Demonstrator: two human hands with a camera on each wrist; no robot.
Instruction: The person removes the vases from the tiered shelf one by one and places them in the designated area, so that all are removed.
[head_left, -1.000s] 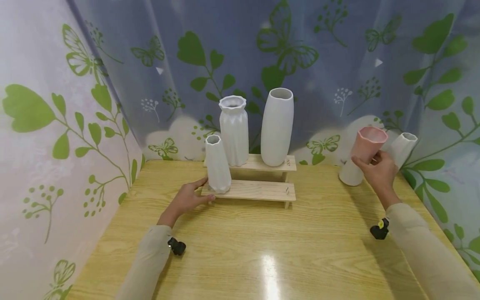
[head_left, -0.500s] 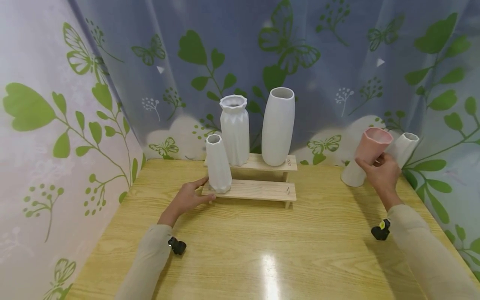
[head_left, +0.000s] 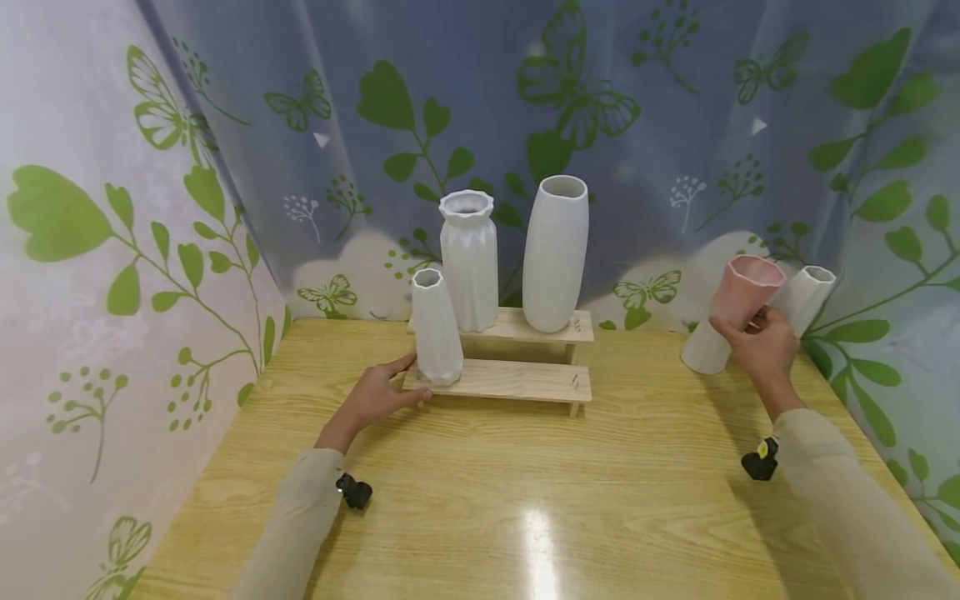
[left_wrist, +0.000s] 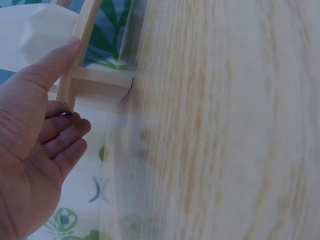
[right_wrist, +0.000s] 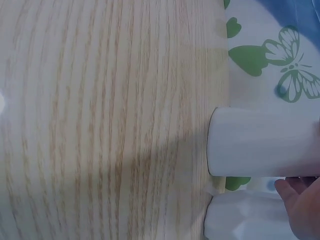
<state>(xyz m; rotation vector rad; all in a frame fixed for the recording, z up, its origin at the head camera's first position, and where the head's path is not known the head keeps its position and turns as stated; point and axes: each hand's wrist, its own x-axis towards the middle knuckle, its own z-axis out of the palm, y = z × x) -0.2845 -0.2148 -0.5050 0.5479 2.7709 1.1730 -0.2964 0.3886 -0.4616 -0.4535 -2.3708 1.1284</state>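
My right hand point(head_left: 765, 346) grips a two-tone vase point(head_left: 742, 292), pink above and white below, standing at the table's right. In the right wrist view, the vase's white lower part point(right_wrist: 260, 142) rests on the table, with my fingertips at the frame's right edge. On the left, my left hand point(head_left: 375, 396) holds the end of the lower plank of a two-tier wooden stand point(head_left: 517, 381). The left wrist view shows the thumb on the plank point(left_wrist: 67, 90) and the fingers curled below it. A slim white faceted vase point(head_left: 437, 333) stands on that plank beside the hand.
The stand's upper tier carries a pleated white vase point(head_left: 470, 267) and a tall smooth white vase point(head_left: 557, 258). Another white vase point(head_left: 810, 296) stands behind my right hand, partly hidden. A patterned curtain point(head_left: 480, 100) encloses the back and sides of the wooden table point(head_left: 480, 483).
My right hand and the pink-and-white vase shifted slightly right during the first half second, then stayed nearly still. My left hand and the stand have not visibly moved.
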